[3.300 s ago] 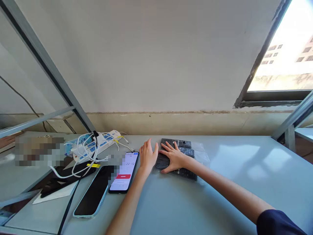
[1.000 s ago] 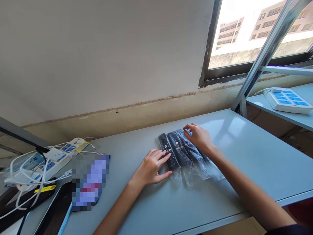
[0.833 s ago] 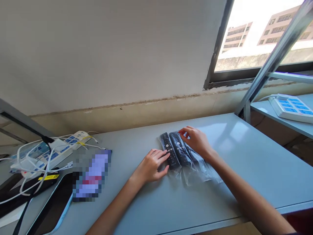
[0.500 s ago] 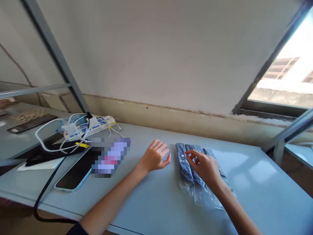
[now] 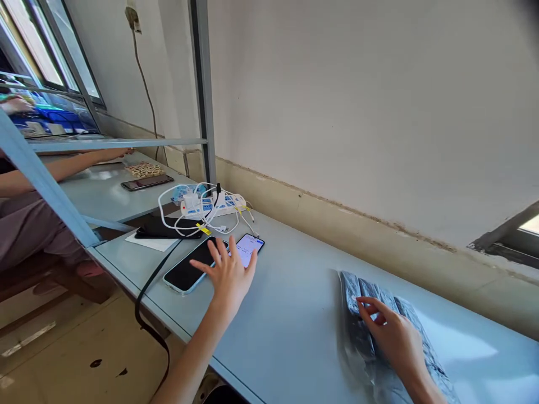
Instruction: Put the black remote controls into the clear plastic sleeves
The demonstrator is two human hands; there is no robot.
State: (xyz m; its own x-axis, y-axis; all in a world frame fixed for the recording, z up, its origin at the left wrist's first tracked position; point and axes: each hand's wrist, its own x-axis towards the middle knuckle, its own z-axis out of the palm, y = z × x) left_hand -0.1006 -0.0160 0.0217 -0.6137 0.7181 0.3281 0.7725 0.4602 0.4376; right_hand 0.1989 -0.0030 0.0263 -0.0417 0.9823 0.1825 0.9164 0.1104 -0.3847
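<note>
On the pale grey tabletop, the right hand rests loosely curled, gripping nothing, on black remote controls in clear plastic bags at the near right. The left hand, fingers spread and empty, hovers by a lit white-screened phone; tapping it seems next, needing a light touch.

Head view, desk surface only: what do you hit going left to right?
Dark phone on the neighbouring desk → white power strip with cables → dark-screen phone → left hand over the lit phone → bare desk top → right hand on the bagged remotes.
</note>
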